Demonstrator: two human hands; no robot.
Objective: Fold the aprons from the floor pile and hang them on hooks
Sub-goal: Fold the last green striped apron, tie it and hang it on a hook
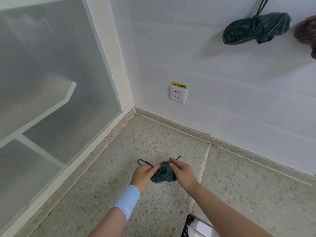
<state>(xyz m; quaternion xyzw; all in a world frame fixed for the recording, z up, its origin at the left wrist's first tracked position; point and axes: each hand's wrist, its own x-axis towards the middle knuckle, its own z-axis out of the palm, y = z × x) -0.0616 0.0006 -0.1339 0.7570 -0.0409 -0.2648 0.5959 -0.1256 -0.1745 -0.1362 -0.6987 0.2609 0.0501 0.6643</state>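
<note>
A small bundled green apron with thin white stripes [163,175] is held between both hands above the speckled floor. My left hand [144,174] pinches its dark strap, which loops out to the left [142,161]. My right hand [182,171] grips the bundle's right side, and another strap end sticks up behind its fingers. A second green striped apron [254,29], bundled up, hangs by its strap on the white wall at the upper right. The hook itself is out of view.
A dark reddish bundle [307,34] hangs at the right edge beside the green one. A wall socket with a yellow label [177,94] sits low on the tiled wall. A frosted glass partition [51,82] closes the left side. A shoe [196,227] shows at the bottom.
</note>
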